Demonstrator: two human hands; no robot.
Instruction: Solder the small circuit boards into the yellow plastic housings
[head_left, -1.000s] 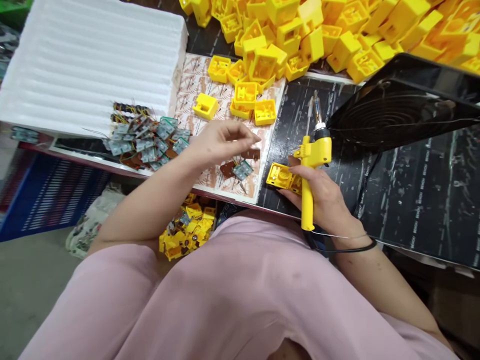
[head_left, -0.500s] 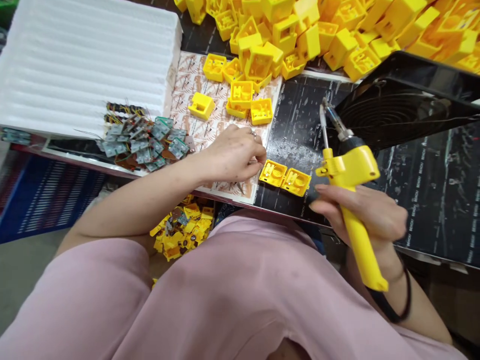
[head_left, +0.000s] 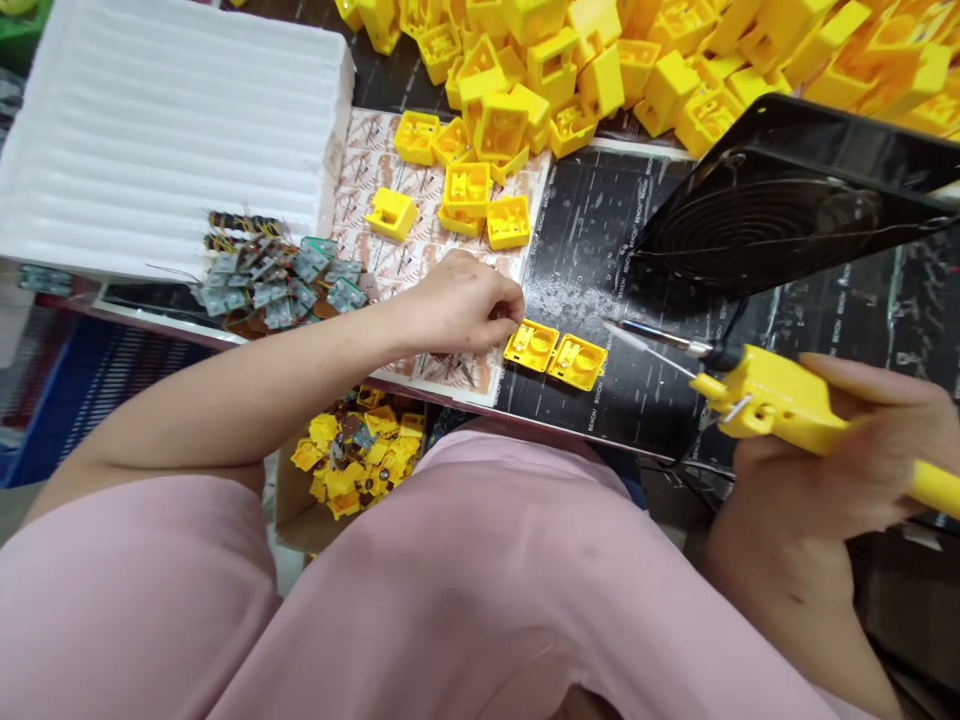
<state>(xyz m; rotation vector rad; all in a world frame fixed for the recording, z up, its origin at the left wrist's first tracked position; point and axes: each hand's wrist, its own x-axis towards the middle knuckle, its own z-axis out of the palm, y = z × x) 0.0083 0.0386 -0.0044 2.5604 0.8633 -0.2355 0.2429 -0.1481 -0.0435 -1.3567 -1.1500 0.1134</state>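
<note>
Two open yellow plastic cases [head_left: 577,362] lie side by side near the table's front edge, hollow side up with small metal parts inside. At the upper left corner of the left case [head_left: 534,346], my left hand [head_left: 480,308] has thumb and fingers pinched together. Whatever is between those fingertips is hidden. My right hand [head_left: 847,455], blurred, grips a yellow soldering gun [head_left: 787,395] with a thin feed tube beside its iron. Its tip points left, just above and right of the right case.
Heaped yellow cases [head_left: 510,120] fill the back. A black fan [head_left: 780,215] stands at right. Small circuit boards [head_left: 281,285] with wires lie left, by a white foam block [head_left: 172,140]. Below the edge, a box [head_left: 296,495] holds yellow pieces; a blue crate [head_left: 112,385] stands left.
My right hand has swung right and turned the soldering gun from pointing up to pointing left, its tip lowered close to the cases. My left hand stays beside the left case.
</note>
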